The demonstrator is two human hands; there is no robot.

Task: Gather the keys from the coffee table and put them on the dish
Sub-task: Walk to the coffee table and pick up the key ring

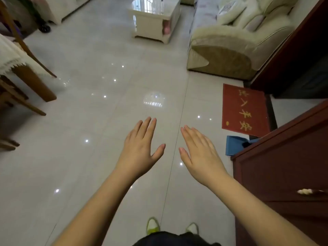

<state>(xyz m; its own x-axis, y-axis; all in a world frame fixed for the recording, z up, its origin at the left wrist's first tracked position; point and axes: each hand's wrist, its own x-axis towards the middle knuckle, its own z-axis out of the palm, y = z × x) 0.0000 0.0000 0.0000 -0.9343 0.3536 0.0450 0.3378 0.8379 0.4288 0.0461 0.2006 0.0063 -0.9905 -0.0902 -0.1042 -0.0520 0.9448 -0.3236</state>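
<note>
My left hand [142, 148] and my right hand [198, 153] are stretched out side by side over the glossy tiled floor, palms down, fingers straight, holding nothing. Far ahead at the top of the view stands the cream coffee table [170, 16] with a reflective glass top. I see no keys and no dish from here; the table top shows only reflections.
A cream sofa [230, 41] sits right of the coffee table. A dark red wooden cabinet [284, 166] stands close on my right, with a red doormat [245, 110] and a blue object [234, 145] beside it. Wooden chairs and a cloth-covered dining table [10, 55] are on the left.
</note>
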